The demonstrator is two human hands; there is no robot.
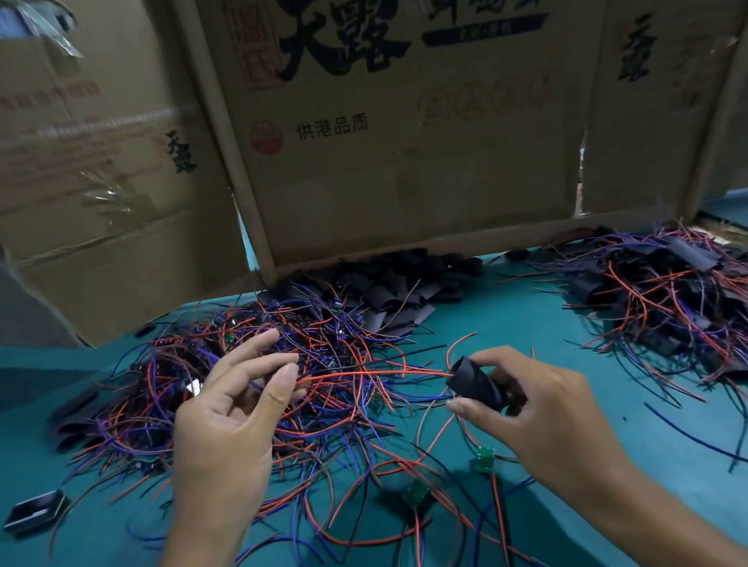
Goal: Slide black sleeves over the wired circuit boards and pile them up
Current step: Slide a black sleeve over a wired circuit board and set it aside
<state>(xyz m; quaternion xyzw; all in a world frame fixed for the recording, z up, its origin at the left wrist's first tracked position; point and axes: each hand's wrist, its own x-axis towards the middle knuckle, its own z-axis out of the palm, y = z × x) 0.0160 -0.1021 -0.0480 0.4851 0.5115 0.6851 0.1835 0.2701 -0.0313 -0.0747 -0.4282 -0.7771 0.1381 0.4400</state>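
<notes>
My right hand pinches a black sleeve above the teal table, with red wires running out of its open end toward the left. My left hand hovers over a tangled heap of wired boards, fingers relaxed and slightly spread, holding nothing. Empty black sleeves lie heaped at the back centre. A pile of sleeved boards with wires sits at the right. Two small green circuit boards lie on the table below my hands.
Cardboard box walls stand upright behind the table. A loose black sleeve lies at the far left on the teal tabletop. Stray red, blue and black wires spread across the front middle.
</notes>
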